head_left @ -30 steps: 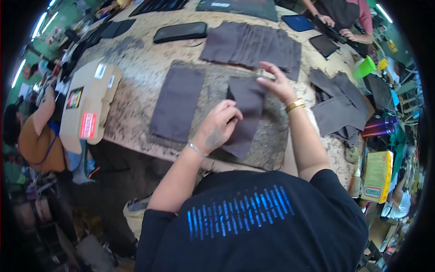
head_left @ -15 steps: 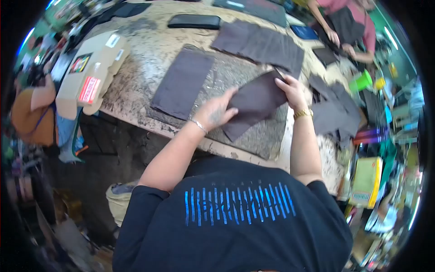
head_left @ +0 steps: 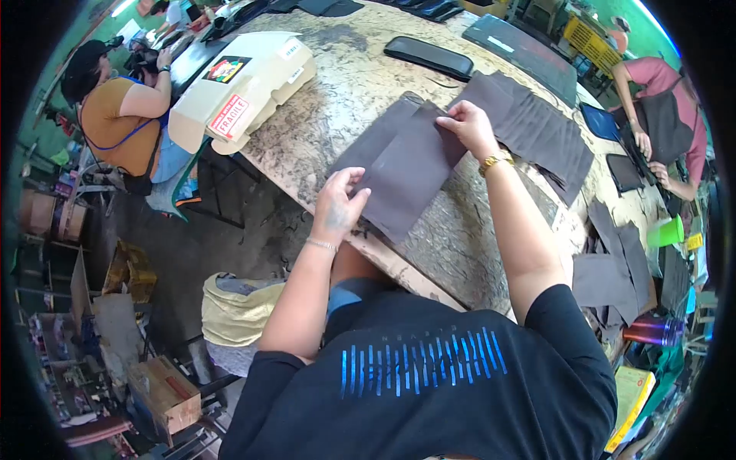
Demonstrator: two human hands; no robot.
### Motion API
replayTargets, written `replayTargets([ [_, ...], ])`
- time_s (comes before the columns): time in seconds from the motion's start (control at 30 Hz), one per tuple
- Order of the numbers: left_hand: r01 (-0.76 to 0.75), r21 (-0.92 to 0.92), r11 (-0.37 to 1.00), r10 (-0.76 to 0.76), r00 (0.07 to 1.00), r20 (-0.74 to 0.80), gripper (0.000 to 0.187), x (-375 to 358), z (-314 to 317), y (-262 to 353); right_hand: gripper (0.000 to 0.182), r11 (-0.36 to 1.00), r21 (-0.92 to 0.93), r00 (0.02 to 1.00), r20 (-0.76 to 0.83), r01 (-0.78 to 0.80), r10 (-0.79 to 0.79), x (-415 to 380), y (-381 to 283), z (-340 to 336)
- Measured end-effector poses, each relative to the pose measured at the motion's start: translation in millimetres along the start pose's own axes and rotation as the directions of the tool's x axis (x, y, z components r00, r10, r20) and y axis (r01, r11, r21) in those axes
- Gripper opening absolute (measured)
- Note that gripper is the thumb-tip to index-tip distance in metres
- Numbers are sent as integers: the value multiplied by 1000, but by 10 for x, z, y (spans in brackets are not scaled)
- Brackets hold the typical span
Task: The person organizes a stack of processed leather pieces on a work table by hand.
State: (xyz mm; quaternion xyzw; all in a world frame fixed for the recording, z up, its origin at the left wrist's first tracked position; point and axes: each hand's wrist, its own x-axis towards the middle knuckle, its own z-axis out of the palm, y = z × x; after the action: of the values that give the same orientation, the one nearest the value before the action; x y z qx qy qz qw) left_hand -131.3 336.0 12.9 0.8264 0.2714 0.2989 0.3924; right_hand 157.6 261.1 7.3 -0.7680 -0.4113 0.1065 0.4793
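A dark brown rectangular piece (head_left: 410, 172) is held between my two hands, over another dark piece (head_left: 381, 126) that lies on the worktable. My left hand (head_left: 343, 201) pinches its left edge between thumb and fingers. At its upper right corner, my right hand (head_left: 468, 126) grips it with thumb and fingertips. Just right of my right hand lies a fanned row of similar dark pieces (head_left: 529, 130). A worn grey board (head_left: 468, 238) shows below the held piece.
A cardboard box (head_left: 261, 84) with a red label stands at the left. Behind are a black case (head_left: 429, 57) and a dark board (head_left: 521, 57). A co-worker (head_left: 123, 115) sits left; another (head_left: 667, 123) handles dark material at right. Loose dark pieces (head_left: 613, 264) and a green cup (head_left: 665, 231) are at right.
The view has swung left. My hands have carried the held piece leftwards, from over the grey board to over the dark piece lying on the table, which it now partly covers.
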Motion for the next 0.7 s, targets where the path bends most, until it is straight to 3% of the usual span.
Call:
replayTargets([
  [0.1,99,89,991,-99,995,-8,32,238,93,-399,28,974,-224,996,-89,-41,21,127,-54,306],
  [0.2,148,112,983,-150,989,7,33,294,79,-409,28,960,-280,996,-89,-25,0,191,93,445],
  [0.27,183,-95,978,-185,983,-8,34,235,72,-365,27,961,-275,998,-51,-44,31,174,95,422],
  [0.33,196,-107,975,-201,979,-37,34,185,78,-376,27,960,-274,999,-30,-52,45,187,143,403],
  [0.4,189,-115,975,-207,962,-179,33,144,132,-455,28,960,-270,997,-28,-71,66,183,122,377],
  [0.47,173,-92,981,-186,968,-168,31,142,154,-499,28,961,-263,996,-31,-84,78,165,108,372],
  [0.7,88,-109,990,-122,927,-355,26,115,243,-536,26,967,-251,996,-85,-37,16,92,103,424],
])
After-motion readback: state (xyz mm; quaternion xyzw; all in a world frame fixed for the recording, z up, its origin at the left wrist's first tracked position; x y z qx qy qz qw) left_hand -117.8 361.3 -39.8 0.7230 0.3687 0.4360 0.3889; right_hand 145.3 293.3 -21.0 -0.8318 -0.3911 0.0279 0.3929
